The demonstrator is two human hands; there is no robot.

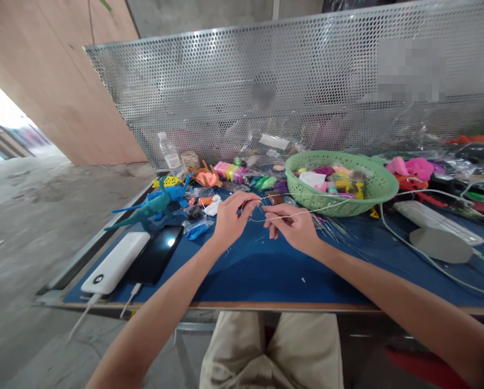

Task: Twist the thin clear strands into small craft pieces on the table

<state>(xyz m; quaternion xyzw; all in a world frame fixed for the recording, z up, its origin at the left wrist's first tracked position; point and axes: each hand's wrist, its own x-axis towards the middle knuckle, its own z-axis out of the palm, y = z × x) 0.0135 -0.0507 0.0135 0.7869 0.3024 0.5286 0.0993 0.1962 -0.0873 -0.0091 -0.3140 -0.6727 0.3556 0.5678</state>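
Over the blue tabletop (242, 275), both hands work close together on a thin white string (323, 209). My left hand (234, 215) pinches part of it, its thumb and forefinger pressed together. A small gap to the right, my right hand (293, 224) pinches the string too, with curled fingers. Loops of the string cross between the hands, and its strands run off to the right in front of the green basket (343, 204). Whether anything small sits between the fingertips is too fine to make out.
Left of my arms lie a white power bank (116, 262), a black phone (156, 256) and blue toy dinosaurs (156, 208). A plastic bottle (168, 151) stands behind. Colourful toys line the back below a perforated metal panel (226, 92). White cables (420, 251) lie at right.
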